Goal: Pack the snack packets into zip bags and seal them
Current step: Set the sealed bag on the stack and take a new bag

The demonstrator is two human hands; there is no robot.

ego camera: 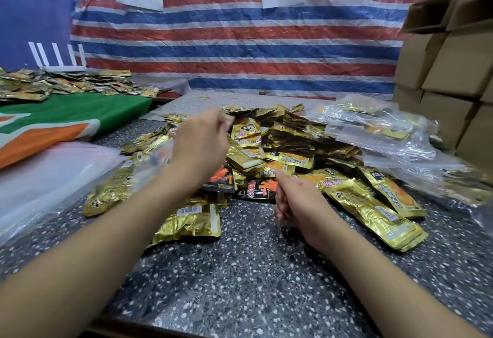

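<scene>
Gold foil snack packets [280,151] lie in a big loose heap on our speckled stone table [253,271], with a few black packets [256,188] mixed in near the front edge of the heap. Our left hand [202,140] is raised over the heap and blurred, so we cannot tell if it grasps something. Our right hand [301,204] is low, just beside the black packets, its fingers curled with the forefinger pointing out, and it holds nothing. Filled clear zip bags [381,135] are piled at the right of the heap, beside stacked cardboard boxes [453,71]. Empty flat bags [48,172] lie at the left.
</scene>
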